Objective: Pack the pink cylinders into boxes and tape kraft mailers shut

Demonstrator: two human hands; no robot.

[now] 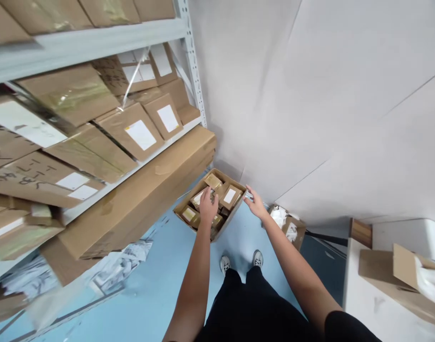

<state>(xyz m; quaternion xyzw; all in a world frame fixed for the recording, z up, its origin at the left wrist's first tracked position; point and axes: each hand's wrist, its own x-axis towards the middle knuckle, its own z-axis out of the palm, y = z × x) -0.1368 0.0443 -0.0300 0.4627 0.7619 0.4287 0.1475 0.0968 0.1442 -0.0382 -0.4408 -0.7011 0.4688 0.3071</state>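
An open cardboard box stands on the floor against the wall, with several smaller cartons inside. My left hand reaches over it, thumb and fingers apart, above the small cartons; whether the fingertips touch one is hard to see. One small carton with a white label lies just right of that hand. At the box's right corner is my right hand, its thumb and fingers spread. A small shiny patch shows by its fingertips, too small to name.
On the left, a metal rack carries several taped cartons, with a long carton beneath. Crumpled white material lies low at left. Open boxes with white packing sit along the wall at right, beside a white cabinet.
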